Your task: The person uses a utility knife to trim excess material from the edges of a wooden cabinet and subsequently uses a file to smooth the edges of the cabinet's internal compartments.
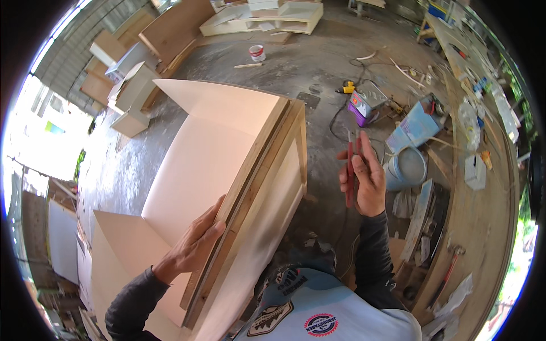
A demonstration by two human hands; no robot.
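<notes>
A large wooden cabinet carcass [199,153], pale pink on its inner faces, stands tilted in front of me and to the left. Along its near side runs a bare layered wood edge [250,190]. My left hand [199,238] lies on that edge with its fingers stretched out, touching but not gripping. Off to the right of the cabinet, my right hand [367,179] is raised, closed around a slim red hand tool [350,182] with a thin metal tip pointing away from me. Its exact kind is hard to make out.
Right of me stand a round bucket [406,167], a light blue container [414,128] and a purple-grey can [367,105]. A yellow power tool [345,89] trails a cord on the floor. A long bench [489,210] bears a hammer [449,273]. Cabinet parts [133,94] stand far left.
</notes>
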